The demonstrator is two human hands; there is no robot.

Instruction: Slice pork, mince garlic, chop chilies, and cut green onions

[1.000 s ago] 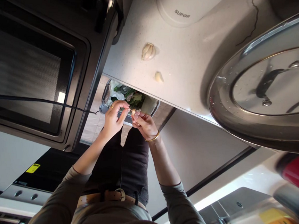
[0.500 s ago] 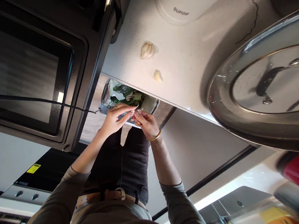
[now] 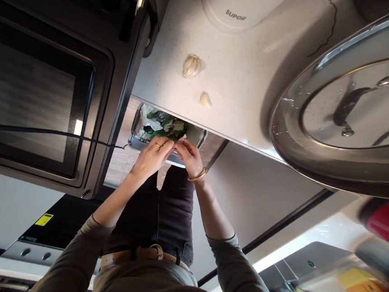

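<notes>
The right hand (image 3: 190, 158) gripped a small pale piece (image 3: 183, 137) beside the closed left hand (image 3: 153, 155), above the grey rectangular bin (image 3: 134, 142), presumably for tidiness.

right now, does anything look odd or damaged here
Two oddities: a thin black cord crosses the black microwave's windowed door, its kinked tip seemingly loose; a dark jagged line on the glossy white counter could be crack or wire.

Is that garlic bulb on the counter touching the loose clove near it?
Apart. The head view shows it: a strip of counter lies plainly between the bulb and the clove.
</notes>
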